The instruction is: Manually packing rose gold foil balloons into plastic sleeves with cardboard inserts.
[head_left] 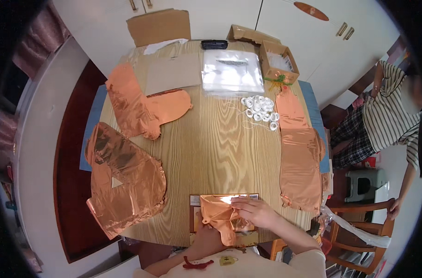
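Observation:
A copper-coloured foil balloon (220, 208), flat and partly folded, lies at the near edge of the table over a printed card (195, 200). My right hand (255, 212) grips its upper right part, fingers closed against the shiny foil. From below, my left hand (209, 235) reaches under the balloon and holds its lower left side; the foil covers most of those fingers. One narrow foil end hangs down between my wrists.
Flat copper foil balloons lie at left (127, 185), far left (132, 102) and right (301, 157). White ribbon rolls (262, 109), clear plastic bags (232, 74) and an open cardboard box (280, 62) sit farther back. A person (387, 111) stands at right by a wooden chair (359, 236).

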Demonstrator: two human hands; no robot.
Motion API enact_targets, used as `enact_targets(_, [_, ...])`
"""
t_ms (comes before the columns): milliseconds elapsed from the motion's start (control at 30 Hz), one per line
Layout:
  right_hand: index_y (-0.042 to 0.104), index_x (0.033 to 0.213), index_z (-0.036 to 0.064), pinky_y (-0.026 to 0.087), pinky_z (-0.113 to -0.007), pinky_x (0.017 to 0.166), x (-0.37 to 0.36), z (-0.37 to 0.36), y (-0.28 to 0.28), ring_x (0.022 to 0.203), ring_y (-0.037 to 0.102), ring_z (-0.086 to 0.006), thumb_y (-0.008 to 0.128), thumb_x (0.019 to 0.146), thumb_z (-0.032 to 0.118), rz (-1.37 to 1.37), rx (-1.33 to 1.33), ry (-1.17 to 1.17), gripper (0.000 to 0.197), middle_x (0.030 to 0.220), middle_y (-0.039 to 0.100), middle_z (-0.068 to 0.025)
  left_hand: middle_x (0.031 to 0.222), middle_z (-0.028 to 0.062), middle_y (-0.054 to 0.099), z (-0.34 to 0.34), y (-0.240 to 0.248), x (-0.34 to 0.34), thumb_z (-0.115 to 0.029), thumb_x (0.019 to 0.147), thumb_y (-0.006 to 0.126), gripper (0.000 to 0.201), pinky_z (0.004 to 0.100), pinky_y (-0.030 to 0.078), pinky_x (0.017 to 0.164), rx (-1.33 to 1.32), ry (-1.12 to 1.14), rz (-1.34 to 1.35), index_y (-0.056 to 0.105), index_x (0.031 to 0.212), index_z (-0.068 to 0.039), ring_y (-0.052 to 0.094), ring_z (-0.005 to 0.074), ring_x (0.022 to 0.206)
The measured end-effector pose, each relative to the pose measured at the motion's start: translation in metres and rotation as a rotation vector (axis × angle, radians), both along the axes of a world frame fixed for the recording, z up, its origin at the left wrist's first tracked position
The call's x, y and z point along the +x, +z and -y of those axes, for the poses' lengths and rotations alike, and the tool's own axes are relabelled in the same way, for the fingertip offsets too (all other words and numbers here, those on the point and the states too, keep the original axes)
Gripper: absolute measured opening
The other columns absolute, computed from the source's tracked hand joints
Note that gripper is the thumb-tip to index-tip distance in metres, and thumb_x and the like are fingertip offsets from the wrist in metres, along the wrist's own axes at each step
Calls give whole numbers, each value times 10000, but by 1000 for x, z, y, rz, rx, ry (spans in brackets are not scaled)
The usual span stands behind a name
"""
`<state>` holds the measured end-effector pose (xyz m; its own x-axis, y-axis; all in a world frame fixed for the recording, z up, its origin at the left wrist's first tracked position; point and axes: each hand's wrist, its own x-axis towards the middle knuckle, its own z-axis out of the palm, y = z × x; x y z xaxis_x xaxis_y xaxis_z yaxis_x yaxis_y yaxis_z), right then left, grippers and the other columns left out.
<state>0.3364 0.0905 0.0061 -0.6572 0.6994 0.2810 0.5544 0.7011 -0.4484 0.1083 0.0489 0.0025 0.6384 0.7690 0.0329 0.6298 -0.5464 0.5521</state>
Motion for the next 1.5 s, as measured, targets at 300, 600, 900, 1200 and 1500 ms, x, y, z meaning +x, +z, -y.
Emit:
enact_targets(300, [612, 892, 34, 505, -371, 988, 4, -2, -7, 1185, 590, -261, 635, 706, 207, -25, -15, 32, 256, 1241, 626, -103, 1110, 168, 619, -65, 36, -61, -186, 837, 616, 395, 494, 397, 1027, -14, 193, 220, 585, 1185, -3, 582, 367, 1061])
enact_targets(600, [597, 854, 43, 502, -364, 1002, 2, -10, 1, 1169, 597, -257, 630, 719, 167, -46, -12, 51, 186, 1190, 648, -96, 1471, 76, 423, -94, 11, -20, -447, 896, 563, 646, 584, 209, 1126, 59, -201, -179, 435, 1415, -85, 362, 327, 1376])
enact_targets(900, [626, 1063, 1, 488, -398, 1001, 12, -17, 26, 1175, 581, -312, 637, 871, 266, -101, -300, 99, 327, 1235, 598, -171, 1475, 41, 422, -76, 5, -17, -563, 877, 550, 688, 571, 190, 1137, 150, -175, -249, 475, 1397, -118, 332, 264, 1390])
enact_targets(1200, [461, 1350, -77, 313, -480, 1116, -43, 6, 6, 1334, 420, -381, 596, 908, 383, 297, -93, -319, 652, 1397, 468, -252, 1463, 61, 436, -72, 12, -16, -538, 878, 551, 680, 559, 231, 1114, 135, -163, -283, 474, 1392, -101, 362, 254, 1373])
enact_targets(1500, [435, 1389, -37, 281, -499, 1121, -26, 25, 9, 1370, 381, -341, 583, 877, 506, 379, -142, -369, 760, 1443, 428, -222, 1473, 149, 415, -56, 11, -35, -464, 900, 540, 674, 583, 222, 1111, 81, -58, -252, 438, 1390, -13, 382, 289, 1372])
